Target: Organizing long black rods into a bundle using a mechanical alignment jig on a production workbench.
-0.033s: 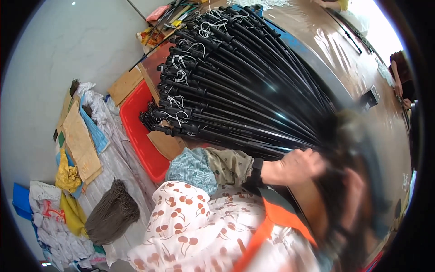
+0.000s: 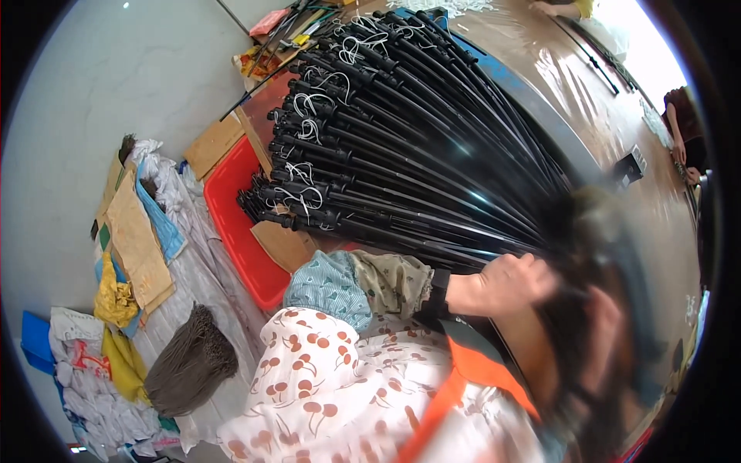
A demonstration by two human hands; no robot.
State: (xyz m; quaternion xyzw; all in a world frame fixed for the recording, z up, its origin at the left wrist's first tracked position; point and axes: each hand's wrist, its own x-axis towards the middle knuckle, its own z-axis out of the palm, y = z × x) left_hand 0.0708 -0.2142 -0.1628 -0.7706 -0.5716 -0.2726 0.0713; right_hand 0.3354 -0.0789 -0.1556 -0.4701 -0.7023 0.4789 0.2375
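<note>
A large fan of long black rods [image 2: 432,147], with white cord loops at the far-left ends, lies across the table. My left hand [image 2: 513,284], with a dark band at its wrist, is closed near the converging right ends of the rods. What its fingers hold is hidden. Close by on the right, my right hand [image 2: 600,339] is smeared, so its fingers cannot be made out. A dark blurred shape [image 2: 610,231] sits beyond both hands and covers the rod ends.
A red plastic bin [image 2: 243,239] stands left of the rods. A bundle of thin grey-brown strands [image 2: 193,363] lies on whitish sheeting. Cardboard [image 2: 139,239] and a yellow bag [image 2: 116,293] are farther left. Another person's hand [image 2: 552,9] and a second person [image 2: 683,127] are at the far right.
The other person's hand at the top right has shifted slightly left. My own hands and the black rods look practically unchanged.
</note>
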